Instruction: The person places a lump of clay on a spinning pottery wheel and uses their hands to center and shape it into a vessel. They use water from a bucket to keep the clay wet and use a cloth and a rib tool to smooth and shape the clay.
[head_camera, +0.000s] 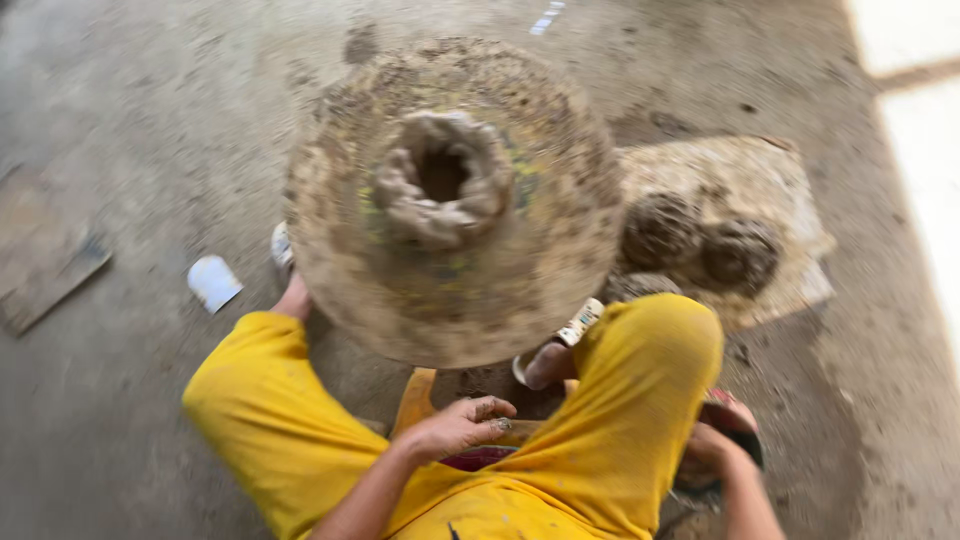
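Head view: a person in yellow trousers sits on the concrete floor (140, 120) before a round, mud-caked potter's wheel (455, 200), blurred at its rim. A rough ring of clay (443, 178), hollow in the middle, sits at the wheel's centre. At six o'clock from the wheel, the left hand (458, 425) rests between the knees, fingers loosely apart, holding nothing. The right hand (712, 447) lies at four o'clock beyond the right knee, touching a dark bowl (735, 418); whether its grip is closed I cannot tell. Two clay lumps (700, 240) sit on a sack (780, 180) at three o'clock.
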